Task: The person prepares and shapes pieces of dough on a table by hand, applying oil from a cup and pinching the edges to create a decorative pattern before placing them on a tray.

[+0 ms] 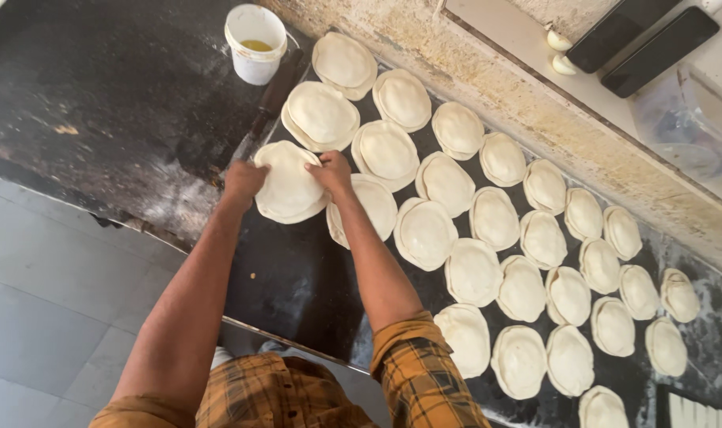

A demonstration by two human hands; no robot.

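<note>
Holding one flat disc of pale dough (288,184) at its opposite edges, the left hand (242,182) and the right hand (331,171) each keep a closed grip on it, fingers pinching the rim. The disc sits at the near-left end of the rows of similar dough discs (495,218) laid out on the dark desk (297,277), partly overlapping the neighbouring disc to its right. A white bucket (255,43) containing yellow liquid stands beyond the held disc, well apart from it, at the edge of a dark griddle surface (107,103).
</note>
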